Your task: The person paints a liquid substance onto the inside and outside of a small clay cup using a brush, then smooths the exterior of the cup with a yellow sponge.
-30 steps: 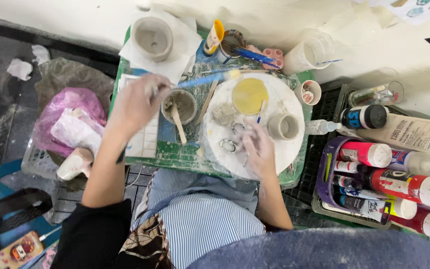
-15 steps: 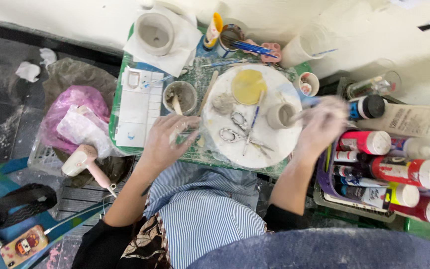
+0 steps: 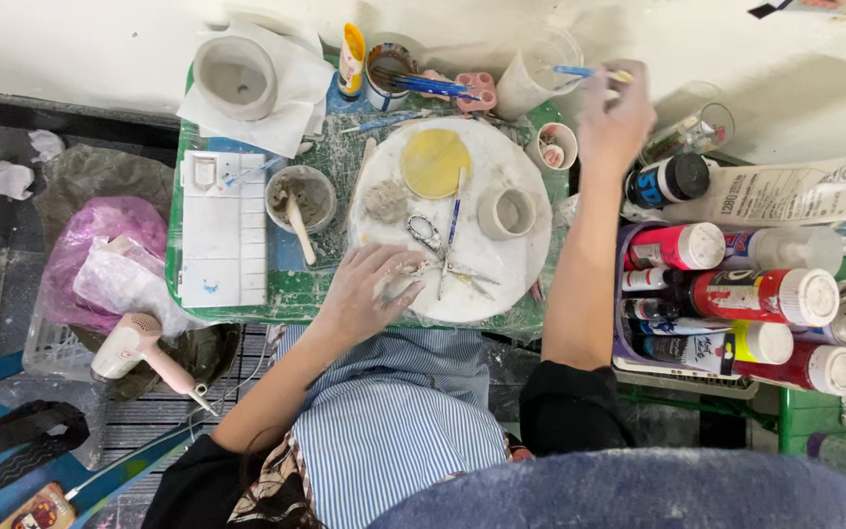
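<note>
My left hand (image 3: 374,294) rests, fingers spread, on the near edge of a round white board (image 3: 511,279), beside several small metal tools (image 3: 457,274). On the board lie a yellow disc (image 3: 435,162), a small clay cup (image 3: 506,213), a lump of clay (image 3: 384,201) and a blue-handled tool (image 3: 453,217). My right hand (image 3: 614,118) is raised at the far right of the green table (image 3: 291,294). It holds a blue brush (image 3: 580,71) whose tip points into a clear plastic cup (image 3: 538,73).
A bowl of grey slip with a wooden stick (image 3: 301,196) and a white palette (image 3: 222,230) sit left of the board. A clay pot (image 3: 235,76) stands on paper at the far left corner. Paint bottles (image 3: 736,294) fill a tray on the right. A hairdryer (image 3: 144,353) lies lower left.
My right hand left the board and rose to the far right, now holding a brush at the clear cup. My left hand moved from the slip bowl to the board's near edge.
</note>
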